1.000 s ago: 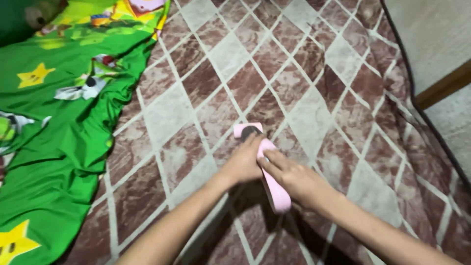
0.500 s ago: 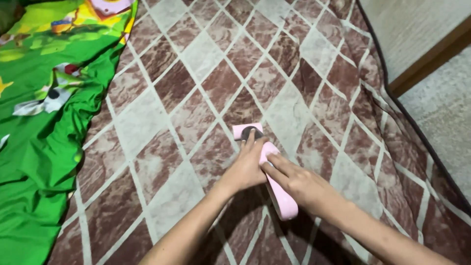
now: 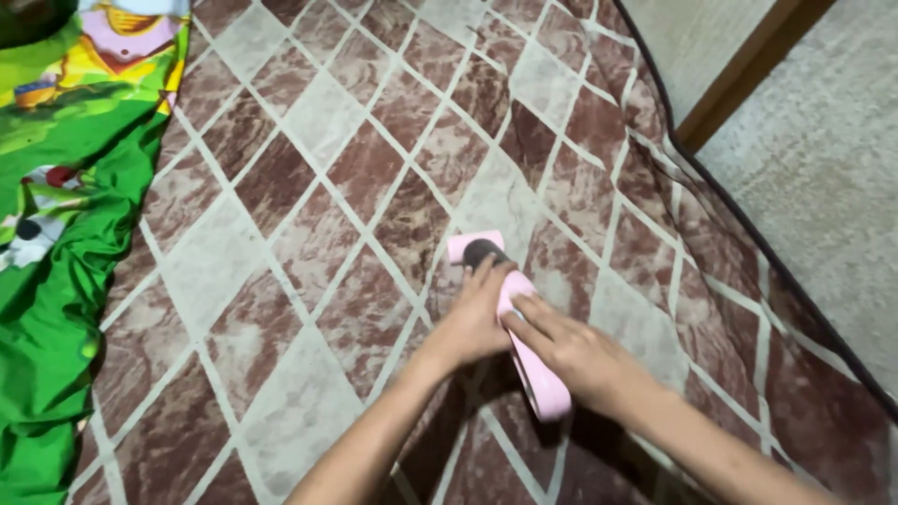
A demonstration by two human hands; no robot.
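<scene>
A pink handheld tool (image 3: 545,389) with a dark round part at its head (image 3: 479,251) lies on a brown rug with a pale diamond pattern (image 3: 309,215). My left hand (image 3: 470,318) presses on its upper part, fingers reaching toward the dark round part. My right hand (image 3: 571,351) grips the pink handle from the right side. Both hands hide the middle of the tool. Its head rests against the rug.
A green printed cloth (image 3: 47,243) lies bunched along the left. The rug's dark edge (image 3: 711,187) runs down the right side, beside a grey carpet (image 3: 823,178) and a wooden strip (image 3: 748,70).
The view has swung, so the green cloth has slid left and the rug's right edge has moved inward. Both hands stay on the pink tool in about the same pose.
</scene>
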